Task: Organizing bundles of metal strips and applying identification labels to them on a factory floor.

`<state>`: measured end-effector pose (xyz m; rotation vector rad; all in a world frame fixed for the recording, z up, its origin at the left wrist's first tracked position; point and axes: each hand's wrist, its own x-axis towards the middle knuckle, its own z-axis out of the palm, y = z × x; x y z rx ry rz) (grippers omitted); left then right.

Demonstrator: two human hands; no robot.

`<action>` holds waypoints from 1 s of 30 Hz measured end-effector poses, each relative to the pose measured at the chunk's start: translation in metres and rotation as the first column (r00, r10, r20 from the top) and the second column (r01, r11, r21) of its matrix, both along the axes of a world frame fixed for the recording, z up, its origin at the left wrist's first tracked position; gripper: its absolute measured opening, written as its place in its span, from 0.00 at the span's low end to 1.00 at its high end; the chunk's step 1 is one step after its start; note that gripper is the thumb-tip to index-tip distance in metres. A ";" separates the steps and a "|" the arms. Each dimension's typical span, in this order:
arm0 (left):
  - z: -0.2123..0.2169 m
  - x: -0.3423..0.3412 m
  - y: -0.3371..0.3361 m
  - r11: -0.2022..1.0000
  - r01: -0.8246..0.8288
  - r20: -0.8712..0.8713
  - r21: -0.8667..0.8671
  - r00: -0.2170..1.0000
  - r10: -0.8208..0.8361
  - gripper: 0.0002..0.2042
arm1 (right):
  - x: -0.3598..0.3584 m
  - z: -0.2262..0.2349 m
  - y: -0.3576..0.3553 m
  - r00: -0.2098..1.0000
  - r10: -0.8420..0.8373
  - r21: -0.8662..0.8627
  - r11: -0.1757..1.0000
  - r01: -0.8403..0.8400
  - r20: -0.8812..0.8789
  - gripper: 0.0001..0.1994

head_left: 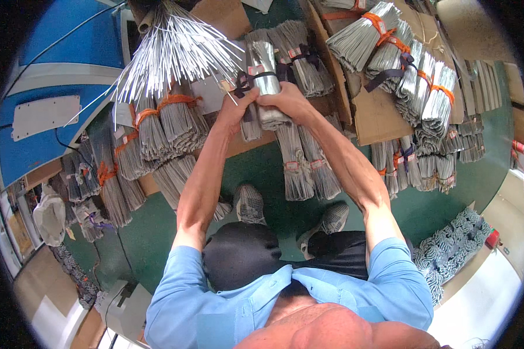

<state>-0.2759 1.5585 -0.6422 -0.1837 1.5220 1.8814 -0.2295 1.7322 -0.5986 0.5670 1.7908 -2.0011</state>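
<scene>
A thick bundle of shiny metal rods [264, 78] stands nearly upright in front of me, with a dark strap [256, 75] wound round its upper part. My left hand [237, 109] grips the bundle's left side, fingers at the strap's loose end. My right hand [286, 100] wraps the bundle's right side just below the strap. The bundle's lower end is hidden behind both hands. A loose fan of long thin rods [174, 49] spreads out just left of my hands.
Many tied rod bundles [402, 70] with orange and dark bands lie on cardboard [378, 119] and on the green floor [448, 192]. More bundles [116, 174] are stacked at left. My shoes [250, 203] rest below. A blue machine [70, 52] stands at the far left.
</scene>
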 end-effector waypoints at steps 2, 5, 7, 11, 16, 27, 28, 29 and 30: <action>0.002 -0.002 0.007 1.000 -0.021 0.006 -0.006 1.000 0.021 0.18 | 0.000 0.009 0.014 0.999 0.032 0.128 0.991 -0.029 -0.021 0.22; 0.010 0.001 0.009 0.998 -0.047 0.135 0.044 0.990 0.041 0.17 | 0.002 0.011 0.028 0.997 0.080 0.307 0.949 -0.074 -0.007 0.26; 0.009 0.004 0.004 0.995 -0.079 0.161 0.053 0.985 0.069 0.17 | 0.002 0.017 0.030 0.992 0.111 0.357 0.930 -0.084 -0.054 0.29; 0.005 0.007 -0.007 0.990 -0.142 0.196 0.024 0.971 0.135 0.13 | -0.013 0.010 0.031 0.991 0.118 0.542 0.838 -0.065 -0.064 0.30; -0.003 0.013 -0.016 0.992 -0.124 0.238 -0.019 0.963 0.125 0.12 | -0.039 0.005 0.038 0.984 0.168 0.750 0.658 -0.070 -0.056 0.32; -0.012 -0.008 0.004 0.988 -0.152 0.096 0.003 0.984 0.151 0.10 | -0.012 -0.056 0.029 0.910 0.397 0.990 0.114 0.080 -0.119 0.34; -0.013 -0.011 0.005 0.994 -0.108 0.078 0.011 0.991 0.107 0.10 | -0.009 -0.055 0.029 0.908 0.393 0.988 0.112 0.108 -0.144 0.33; -0.013 -0.015 0.007 0.998 -0.064 0.057 0.017 0.996 0.063 0.10 | -0.009 -0.048 0.028 0.905 0.388 0.984 0.111 0.139 -0.172 0.32; -0.013 -0.016 0.012 0.996 -0.089 0.066 -0.008 0.994 0.089 0.09 | -0.007 -0.041 0.030 0.906 0.387 0.984 0.110 0.139 -0.171 0.32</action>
